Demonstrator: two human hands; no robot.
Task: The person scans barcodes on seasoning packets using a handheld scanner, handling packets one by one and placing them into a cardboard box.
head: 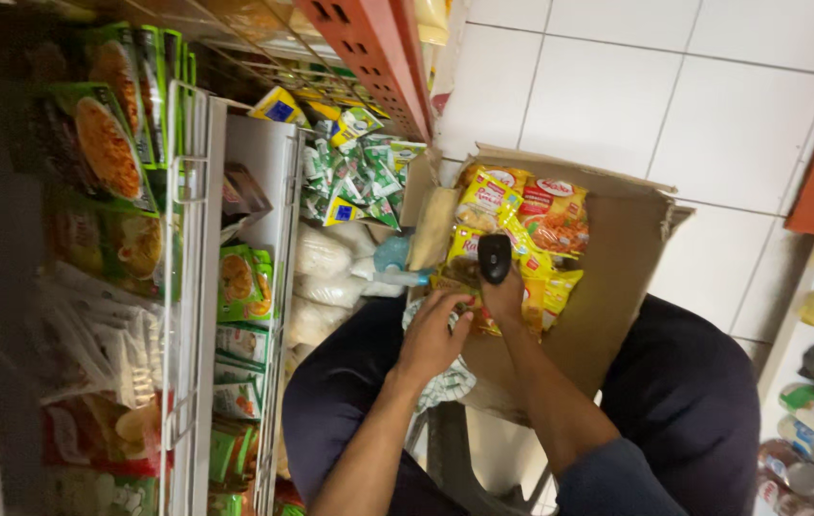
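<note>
Over an open cardboard box (617, 277) resting on the seated person's lap, a black handheld scanner (495, 258) is gripped in the right hand (505, 298) and aimed down at yellow and orange snack packets (521, 225), seemingly to read them. Just left of it, the left hand (433, 334) pinches one packet's edge, steadying it. Further left, shelves (187, 287) are stocked with green packets.

Both hands (464, 320) forward, fingers seemingly curled
</note>
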